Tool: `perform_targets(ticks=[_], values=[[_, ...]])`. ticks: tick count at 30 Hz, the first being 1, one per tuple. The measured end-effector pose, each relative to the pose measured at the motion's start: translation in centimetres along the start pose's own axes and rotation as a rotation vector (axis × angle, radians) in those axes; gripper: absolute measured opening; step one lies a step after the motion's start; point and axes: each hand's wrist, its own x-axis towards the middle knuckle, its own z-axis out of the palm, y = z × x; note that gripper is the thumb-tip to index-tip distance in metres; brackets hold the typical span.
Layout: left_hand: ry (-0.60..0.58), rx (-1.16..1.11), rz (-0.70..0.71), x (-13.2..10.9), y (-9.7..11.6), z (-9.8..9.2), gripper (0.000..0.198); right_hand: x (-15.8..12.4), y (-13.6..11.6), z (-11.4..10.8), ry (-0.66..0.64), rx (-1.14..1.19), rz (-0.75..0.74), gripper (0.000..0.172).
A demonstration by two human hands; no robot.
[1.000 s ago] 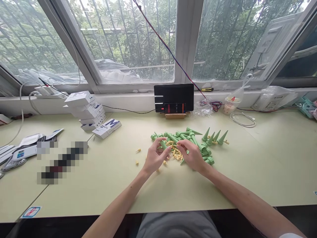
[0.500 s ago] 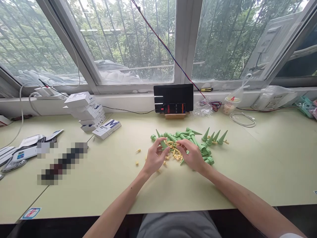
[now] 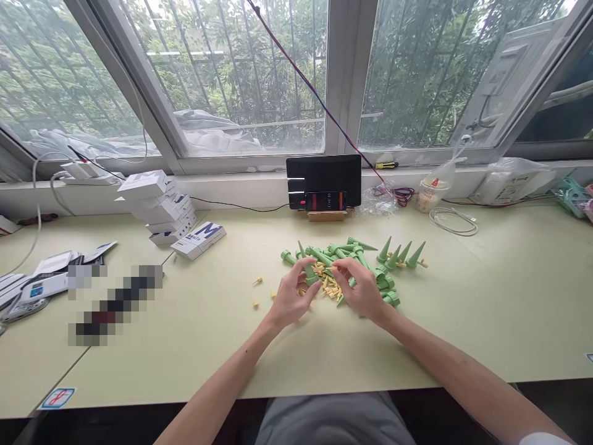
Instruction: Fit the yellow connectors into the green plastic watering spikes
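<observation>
My left hand (image 3: pixel 293 296) has its fingers curled round a green cone (image 3: pixel 309 270), whose tip points up and a little left. Across from it, my right hand (image 3: pixel 361 287) pinches a small yellow piece (image 3: pixel 330 268) between thumb and forefinger. Beneath and between the hands lies a heap of small yellow pieces (image 3: pixel 330 289). Green cones (image 3: pixel 364 254) are piled behind and to the right of this heap. Several other green cones (image 3: pixel 416 254) stand upright on the right, some with yellow pieces at their bases. A few loose yellow pieces (image 3: pixel 256 304) lie left of my left hand.
Stacked white boxes (image 3: pixel 160 207) and a single box (image 3: pixel 199 240) stand at the back left. A phone (image 3: pixel 326 201) leans on a black panel (image 3: pixel 296 170) by the window. A bagged cup (image 3: pixel 430 193) and a coiled white cable (image 3: pixel 454 222) are at the back right.
The cone in my left hand has shifted slightly right and stands more upright. My left hand has moved slightly right; my right hand has barely moved.
</observation>
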Motion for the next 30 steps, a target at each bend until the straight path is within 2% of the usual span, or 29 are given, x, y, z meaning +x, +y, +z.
perform_targets(ticks=[7, 11, 18, 25, 30], values=[[0.007, -0.136, -0.032, -0.1, 0.5, 0.1, 0.042, 0.0, 0.0, 0.0, -0.033, 0.011, -0.023, 0.009], [-0.032, -0.077, 0.024, -0.1, 0.1, 0.1, 0.043, 0.0, 0.1, 0.0, -0.067, 0.01, -0.03, 0.009], [-0.071, 0.025, 0.105, -0.1, -0.3, 0.2, 0.058, 0.1, 0.2, 0.0, -0.083, 0.013, -0.039, 0.01], [-0.059, -0.056, 0.051, -0.2, -0.3, 0.3, 0.073, 0.0, 0.1, 0.0, -0.112, 0.048, -0.041, 0.009], [-0.076, -0.065, -0.014, -0.1, -0.9, 0.1, 0.065, 0.0, 0.0, 0.0, -0.132, 0.072, -0.041, 0.009]])
